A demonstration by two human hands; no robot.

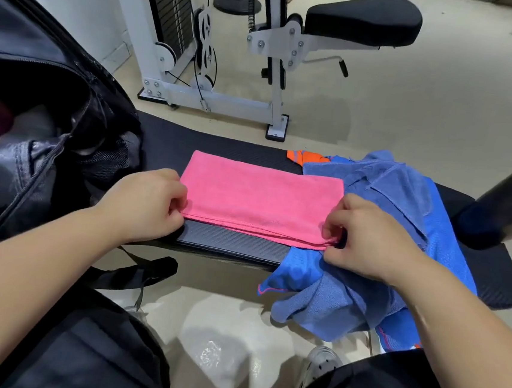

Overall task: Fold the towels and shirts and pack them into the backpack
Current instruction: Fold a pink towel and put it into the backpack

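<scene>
Pink microfibre towel [260, 199] folded flat on black padded bench [231, 243]; left hand [146, 203], right hand [369, 236] fingers pinching near corners, likely aligning edges for next fold.

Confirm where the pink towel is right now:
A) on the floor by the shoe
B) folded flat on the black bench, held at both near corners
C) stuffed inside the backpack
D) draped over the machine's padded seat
B: the pink towel lies folded flat on the black bench, and the left hand and right hand each pinch one of its near corners.
</scene>
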